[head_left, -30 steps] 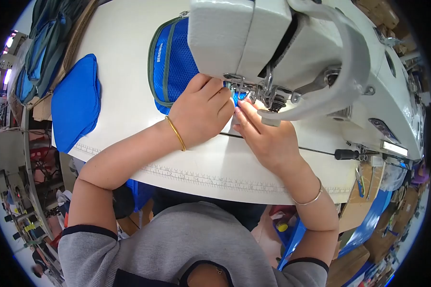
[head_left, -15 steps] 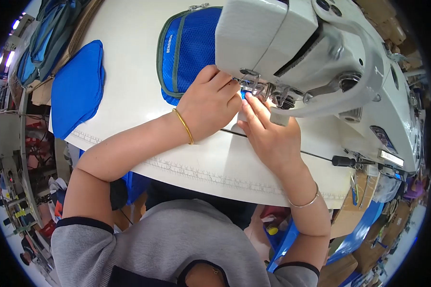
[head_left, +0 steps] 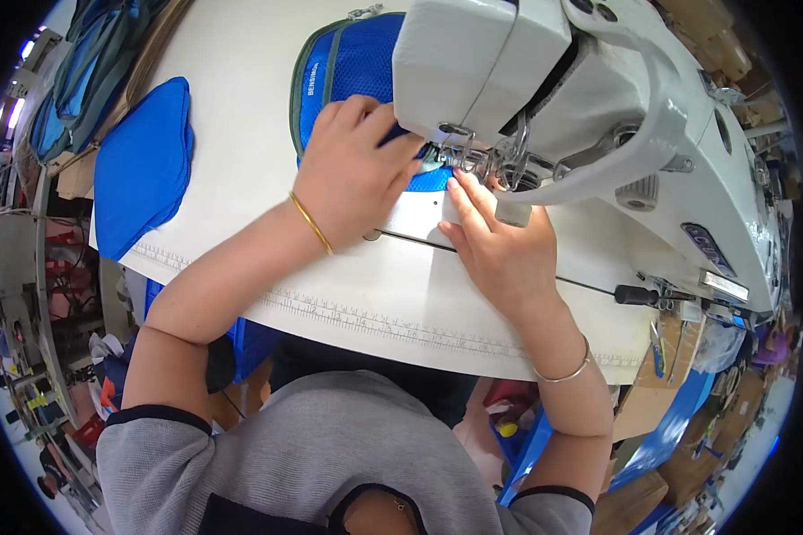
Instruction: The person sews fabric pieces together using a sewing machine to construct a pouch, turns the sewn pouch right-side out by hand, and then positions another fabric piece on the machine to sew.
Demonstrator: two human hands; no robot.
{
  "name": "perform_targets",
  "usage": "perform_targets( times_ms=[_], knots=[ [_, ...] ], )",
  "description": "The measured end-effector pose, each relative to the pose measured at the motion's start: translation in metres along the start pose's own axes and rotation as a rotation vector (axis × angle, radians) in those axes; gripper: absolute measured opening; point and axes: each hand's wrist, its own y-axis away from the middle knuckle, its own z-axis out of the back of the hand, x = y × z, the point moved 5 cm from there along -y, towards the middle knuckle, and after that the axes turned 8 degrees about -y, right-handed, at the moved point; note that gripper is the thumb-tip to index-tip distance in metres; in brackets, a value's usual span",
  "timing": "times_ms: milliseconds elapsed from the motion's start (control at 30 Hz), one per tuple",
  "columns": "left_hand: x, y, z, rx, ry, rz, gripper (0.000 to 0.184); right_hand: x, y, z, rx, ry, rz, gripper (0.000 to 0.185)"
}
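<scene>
Risks, left to right. Panels, upper left, lie well apart from the work: low risk. Pouch sits upper centre, partly under the machine. Left hand is curled over its lower part, fingers bent; can't tell if they pinch or just press. An uneven pull there could skew the cloth at the foot — and the pouch's bulk could drag or fold under if it catches on the machine head.

Blue edge shows between the hands, at the foot. Right hand is laid out flat, fingers straight, thumb apart, tips by the right end of that edge. Those tips are my main worry: so near the foot, one slip could nip them. Screwdriver, right of frame, could get knocked if the right arm swings out.

Hard to see, left to right: strips run off into the dark upper-left border. Left hand is slightly blurred, some fingertips tucked out of sight. Pouch's right side is behind the machine head — so I can't confirm the edge belongs to it. Needle and any stitching: can't make out. Machine's far end is cut off, upper right.
</scene>
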Motion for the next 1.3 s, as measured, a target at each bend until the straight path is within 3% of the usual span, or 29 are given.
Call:
perform_targets(
  times_ms=[267,333,367,500,567,600,667,733,767,833,933,1000,1067,1133,1233,1267,1300],
  knots=[
    [0.024,-0.009,-0.018,0.346,0.224,0.142,0.027,0.000,0.001,0.002,0.004,-0.009,-0.022,0.041],
    [0.035,-0.018,-0.022,0.255,0.046,-0.031,0.029,0.000,0.001,0.002,0.003,-0.013,-0.024,0.036],
    [0.040,-0.023,-0.027,0.316,0.064,-0.042,0.035,-0.001,0.001,0.002,0.004,-0.014,-0.025,0.036],
    [0.039,-0.035,-0.029,0.474,0.128,-0.147,0.035,-0.021,0.006,0.004,-0.146,-0.363,-0.210,0.019],
    [0.034,-0.033,-0.026,0.470,0.080,-0.194,0.031,-0.037,0.011,-0.015,-0.020,-1.160,-0.909,0.007],
    [0.032,-0.033,-0.026,0.472,0.081,-0.197,0.031,-0.029,-0.002,-0.007,-0.105,-1.429,-0.856,0.006],
    [0.033,-0.029,-0.034,0.642,0.093,-0.092,0.021,-0.028,-0.007,-0.008,-0.102,-1.622,-0.894,0.005],
    [0.040,-0.020,-0.043,0.582,0.207,-0.045,0.020,-0.034,-0.009,-0.019,-0.045,-1.861,-0.923,0.001],
    [0.043,-0.018,-0.046,0.520,0.326,0.004,0.020,-0.039,-0.009,-0.019,-0.050,-1.862,-0.921,0.001],
    [0.037,-0.019,-0.037,0.504,0.331,0.046,0.024,-0.037,-0.013,-0.015,0.053,-1.784,-0.802,0.029],
    [0.041,-0.020,-0.034,0.599,0.334,0.189,0.023,-0.052,-0.007,-0.031,0.008,-1.714,-0.849,0.030],
    [0.036,-0.022,-0.025,0.281,0.235,-0.072,0.028,-0.051,-0.006,-0.033,-0.042,-1.740,-0.845,0.028],
    [0.041,-0.020,-0.031,0.387,0.264,-0.015,0.035,-0.042,-0.009,-0.027,-0.080,-1.761,-0.843,0.026],
    [0.035,-0.024,-0.024,0.339,0.074,-0.143,0.035,-0.030,-0.009,-0.013,-0.118,-1.729,-0.921,0.025],
    [0.029,-0.027,-0.017,0.446,0.080,0.010,0.034,-0.014,0.004,-0.009,0.040,-1.097,-0.777,0.004],
    [0.028,-0.027,-0.016,0.447,0.082,0.011,0.034,-0.002,0.004,0.003,-0.077,-0.543,-0.357,0.018],
    [0.028,-0.027,-0.017,0.459,0.093,0.027,0.035,-0.003,0.005,-0.003,-0.078,-0.542,-0.358,0.018]
  ],
)
